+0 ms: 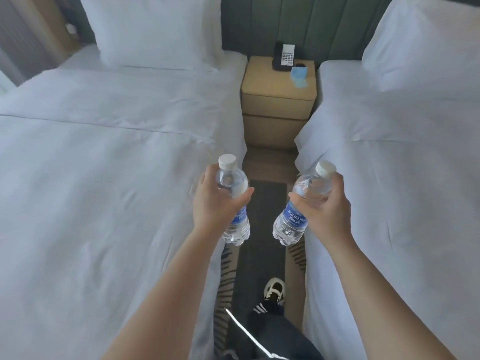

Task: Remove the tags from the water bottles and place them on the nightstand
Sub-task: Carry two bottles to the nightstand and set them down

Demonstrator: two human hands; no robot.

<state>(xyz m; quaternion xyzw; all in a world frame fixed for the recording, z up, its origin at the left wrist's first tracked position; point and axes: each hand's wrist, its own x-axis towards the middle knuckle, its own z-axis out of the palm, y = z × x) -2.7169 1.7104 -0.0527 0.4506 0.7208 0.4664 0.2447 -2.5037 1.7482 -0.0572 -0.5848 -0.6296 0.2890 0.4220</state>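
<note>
Hotel room, narrow aisle between 2 white-sheeted beds, dark patterned carpet strip underfoot. 2 clear water bottles held up over the aisle, well short of the nightstand: left bottle near upright, white cap on top, blue label partly hidden by the palm; right bottle tilted, cap leaning right, blue Aquafina label readable. Left hand wrapped around left bottle's middle, fingers clamped on it, thumb across the front. Right hand gripping right bottle's upper body, fingers closed around it. No tag discernible on either bottle. Bottles apart, not touching. Beige nightstand at far end against green padded headboard wall, carrying a black phone and a light blue item beside it. Left bed has a pillow; right bed too. 1 sneaker and dark trouser leg at bottom.
</note>
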